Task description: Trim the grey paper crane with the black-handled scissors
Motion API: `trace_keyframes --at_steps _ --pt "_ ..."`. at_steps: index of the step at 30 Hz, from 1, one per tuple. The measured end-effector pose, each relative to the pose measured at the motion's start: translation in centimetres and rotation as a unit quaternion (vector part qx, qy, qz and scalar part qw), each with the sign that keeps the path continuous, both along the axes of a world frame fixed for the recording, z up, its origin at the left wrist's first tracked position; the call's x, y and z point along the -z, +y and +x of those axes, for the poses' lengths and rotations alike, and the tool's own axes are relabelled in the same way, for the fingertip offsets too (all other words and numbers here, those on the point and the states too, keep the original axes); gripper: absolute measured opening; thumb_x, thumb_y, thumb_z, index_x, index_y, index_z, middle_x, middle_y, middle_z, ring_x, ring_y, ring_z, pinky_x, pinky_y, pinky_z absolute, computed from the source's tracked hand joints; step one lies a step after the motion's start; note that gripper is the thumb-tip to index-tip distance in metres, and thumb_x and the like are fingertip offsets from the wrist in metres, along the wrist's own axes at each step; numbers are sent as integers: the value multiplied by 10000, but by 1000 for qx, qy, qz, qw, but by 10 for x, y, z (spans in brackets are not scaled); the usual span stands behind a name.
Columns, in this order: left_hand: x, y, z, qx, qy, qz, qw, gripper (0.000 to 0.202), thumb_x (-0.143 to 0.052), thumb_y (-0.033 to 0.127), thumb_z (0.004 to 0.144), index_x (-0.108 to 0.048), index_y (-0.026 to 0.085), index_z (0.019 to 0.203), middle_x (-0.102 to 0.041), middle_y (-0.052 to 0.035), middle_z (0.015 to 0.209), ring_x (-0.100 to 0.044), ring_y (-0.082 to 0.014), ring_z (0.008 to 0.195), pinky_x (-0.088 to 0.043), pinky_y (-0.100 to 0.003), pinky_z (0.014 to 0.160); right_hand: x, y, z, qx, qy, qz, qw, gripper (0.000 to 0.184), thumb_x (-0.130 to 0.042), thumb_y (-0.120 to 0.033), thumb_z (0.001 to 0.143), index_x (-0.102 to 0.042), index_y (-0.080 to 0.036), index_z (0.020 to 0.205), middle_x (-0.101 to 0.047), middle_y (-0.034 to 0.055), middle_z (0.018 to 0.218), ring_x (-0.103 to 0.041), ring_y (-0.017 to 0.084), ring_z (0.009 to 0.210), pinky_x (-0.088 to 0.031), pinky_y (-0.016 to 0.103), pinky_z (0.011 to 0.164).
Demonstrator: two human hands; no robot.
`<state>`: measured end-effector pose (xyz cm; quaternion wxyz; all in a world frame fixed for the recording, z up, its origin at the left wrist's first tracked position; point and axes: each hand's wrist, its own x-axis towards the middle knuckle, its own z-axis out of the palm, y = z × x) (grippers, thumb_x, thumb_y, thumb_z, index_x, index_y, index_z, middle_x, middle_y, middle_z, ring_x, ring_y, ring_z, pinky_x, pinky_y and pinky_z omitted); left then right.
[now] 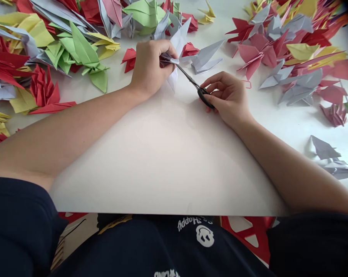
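Observation:
My left hand (151,67) is closed around a folded pale lavender paper piece (176,46) just above the table's middle. My right hand (227,98) grips the black handles of a pair of scissors (195,85). The thin blades run up and left, and their tips meet the paper at my left fingertips. Whether the blades are parted I cannot tell. Both forearms rest on the white table (168,161).
Heaps of folded paper cranes in red, green, yellow, pink and grey lie at the far left (47,50) and the far right (295,50). Two grey folded pieces (331,159) sit near the right edge. The table's front edge runs just above my dark shirt.

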<state>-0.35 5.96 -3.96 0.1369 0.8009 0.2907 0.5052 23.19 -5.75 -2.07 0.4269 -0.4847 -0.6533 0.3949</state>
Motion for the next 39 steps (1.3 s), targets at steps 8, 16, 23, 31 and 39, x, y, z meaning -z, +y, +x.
trace_keyframes --at_steps 8,16,23,31,39 --pt "0 4 -2 -3 -37 51 998 236 -624 82 793 -717 285 868 -683 31 766 -602 -187 619 -441 -370 518 3 3 5 9 -4 23 1000 246 -845 -378 797 -670 -301 952 -679 23 800 -639 164 623 -535 317 503" --pt "-1 1 -2 4 -50 67 997 261 -636 50 810 -721 282 895 -708 30 836 -606 -172 640 -480 -355 524 1 1 0 12 28 16 999 272 -870 -346 756 -661 -269 914 -642 -13 730 -559 105 506 -447 261 418" --pt "-2 0 -3 -6 -32 42 999 290 -647 108 815 -703 355 954 -714 72 922 -616 -189 684 -547 -391 561 7 5 8 0 -12 25 1000 266 -833 -415 809 -657 -310 978 -682 24 806 -633 167 608 -489 308 451" --pt "-4 -2 -3 0 -9 50 999 272 -626 123 814 -712 325 975 -702 33 905 -617 -195 709 -529 -395 597 9 7 10 -3 -17 21 1000 274 -821 -448 813 -662 -326 1000 -686 34 828 -675 198 675 -521 336 489" --pt "-2 1 0 11 -20 59 998 262 -614 121 776 -712 293 947 -697 8 883 -592 -202 689 -506 -387 588 5 3 6 19 -16 16 1000 293 -837 -452 764 -667 -327 967 -689 30 794 -663 208 646 -531 350 476"
